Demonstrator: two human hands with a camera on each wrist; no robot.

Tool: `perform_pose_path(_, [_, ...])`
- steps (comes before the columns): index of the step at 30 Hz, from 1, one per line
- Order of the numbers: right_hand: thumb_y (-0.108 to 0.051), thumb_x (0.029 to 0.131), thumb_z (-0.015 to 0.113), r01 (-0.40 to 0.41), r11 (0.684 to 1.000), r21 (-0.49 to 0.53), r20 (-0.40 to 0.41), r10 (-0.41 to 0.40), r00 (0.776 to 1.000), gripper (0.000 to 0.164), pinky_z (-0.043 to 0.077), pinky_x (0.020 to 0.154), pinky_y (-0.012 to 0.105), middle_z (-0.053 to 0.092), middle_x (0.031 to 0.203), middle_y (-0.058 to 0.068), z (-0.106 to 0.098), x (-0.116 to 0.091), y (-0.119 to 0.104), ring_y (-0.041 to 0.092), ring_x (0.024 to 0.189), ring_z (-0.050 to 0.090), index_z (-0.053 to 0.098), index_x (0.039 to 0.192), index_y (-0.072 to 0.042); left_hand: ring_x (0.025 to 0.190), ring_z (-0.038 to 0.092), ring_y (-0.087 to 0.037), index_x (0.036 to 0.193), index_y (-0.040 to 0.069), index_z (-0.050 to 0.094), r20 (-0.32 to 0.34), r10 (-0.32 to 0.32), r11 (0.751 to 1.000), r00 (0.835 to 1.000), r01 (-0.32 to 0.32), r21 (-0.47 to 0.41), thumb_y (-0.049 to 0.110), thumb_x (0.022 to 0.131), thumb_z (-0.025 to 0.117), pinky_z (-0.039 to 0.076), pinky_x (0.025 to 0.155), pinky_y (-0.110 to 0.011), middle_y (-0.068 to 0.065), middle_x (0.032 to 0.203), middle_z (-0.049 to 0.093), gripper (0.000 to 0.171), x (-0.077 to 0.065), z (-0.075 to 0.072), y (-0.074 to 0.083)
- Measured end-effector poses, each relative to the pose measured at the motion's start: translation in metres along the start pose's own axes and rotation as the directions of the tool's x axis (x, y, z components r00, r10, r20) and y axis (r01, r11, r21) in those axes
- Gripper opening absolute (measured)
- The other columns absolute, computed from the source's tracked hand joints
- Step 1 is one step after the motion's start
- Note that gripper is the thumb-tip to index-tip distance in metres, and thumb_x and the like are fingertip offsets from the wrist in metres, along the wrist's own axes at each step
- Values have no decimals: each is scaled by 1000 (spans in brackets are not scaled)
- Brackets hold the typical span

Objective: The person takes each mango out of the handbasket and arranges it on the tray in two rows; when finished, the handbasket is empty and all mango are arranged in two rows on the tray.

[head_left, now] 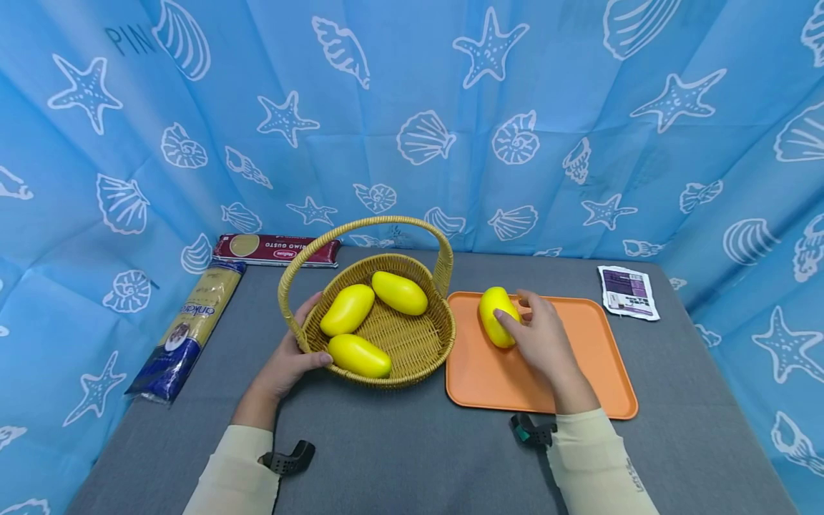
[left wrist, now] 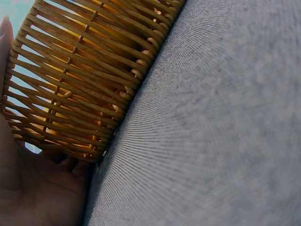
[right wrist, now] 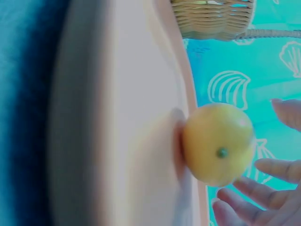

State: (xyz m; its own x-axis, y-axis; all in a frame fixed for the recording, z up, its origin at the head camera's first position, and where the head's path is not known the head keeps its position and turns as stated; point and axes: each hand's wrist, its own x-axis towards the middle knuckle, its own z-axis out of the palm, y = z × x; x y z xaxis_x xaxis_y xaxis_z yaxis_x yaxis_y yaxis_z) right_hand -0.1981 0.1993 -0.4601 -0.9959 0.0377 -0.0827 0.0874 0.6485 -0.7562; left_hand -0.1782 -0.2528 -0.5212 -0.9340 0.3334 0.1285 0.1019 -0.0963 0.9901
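Observation:
A round wicker basket with a tall arched handle holds three yellow mangoes, one of them a mango at the back. My left hand grips its left side, thumb over the rim and fingers along the outer wall. In the left wrist view the palm lies close against the weave. Another mango lies on the orange tray. Around its right side is my right hand, with thumb and fingers spread. The right wrist view shows the fingertips right beside this mango, the thumb apart from it.
Behind the basket lies a dark red pasta packet. A blue and clear pasta bag is at the left. To the right of the tray is a small white and purple pouch. Blue shell-print curtain surrounds the grey table.

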Motion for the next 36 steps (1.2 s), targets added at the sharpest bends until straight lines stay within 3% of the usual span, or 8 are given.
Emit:
perform_pose_path(7, [-50,108,66,102,993,62,-90,-96,991,85,45,109,67,42,159,29,-11,-7,-5,52,141,47,32,169,-2,151,36,-33,177,25,16,11,4,1000,1000,-4,-8,9,100,79,42,114,-32,-14,177,23,101,0,0,1])
perform_pose_path(18, [-41,110,65,298,936,186,-207,-259,943,70,44,109,69,49,157,23,-16,-18,-20,46,139,51,41,166,-6,151,35,-33,177,26,15,16,6,1000,1000,-5,-24,10,101,79,42,114,-32,-14,177,22,100,1,-1,-1])
perform_pose_path(21, [-35,112,63,352,913,208,-212,-309,927,65,45,109,65,51,157,20,-16,-22,-24,43,139,53,42,166,-6,151,35,-33,177,26,16,16,5,1000,1000,-5,-23,11,100,80,42,114,-32,-13,177,22,100,1,-1,-1])
perform_pose_path(23, [-31,113,60,385,896,222,-208,-342,916,61,47,111,54,52,157,18,-16,-24,-28,40,139,53,42,166,-6,151,35,-33,177,26,16,17,7,1000,1000,-7,-21,12,100,80,42,114,-32,-14,177,23,100,0,-1,-1])
perform_pose_path(28, [-20,117,47,465,822,328,-177,-430,885,51,45,106,26,51,156,19,-13,-30,-34,40,139,52,42,165,-3,151,36,-34,177,26,16,18,10,1000,1000,-10,-18,10,101,79,43,114,-32,-13,177,23,100,1,-2,-2])
perform_pose_path(32, [-18,117,35,497,751,434,-127,-495,859,50,47,105,30,50,155,22,-5,-32,-38,44,137,52,41,165,-2,152,35,-34,176,27,16,13,3,1000,1000,-3,-16,11,101,79,42,114,-32,-12,177,24,100,1,-1,-1])
perform_pose_path(36, [-29,118,29,502,694,516,-78,-546,834,55,49,104,34,50,154,24,5,-34,-42,43,135,52,41,165,-3,152,34,-35,176,28,17,9,-6,1000,1000,6,-12,9,101,79,42,114,-32,-12,177,24,100,1,-1,0])
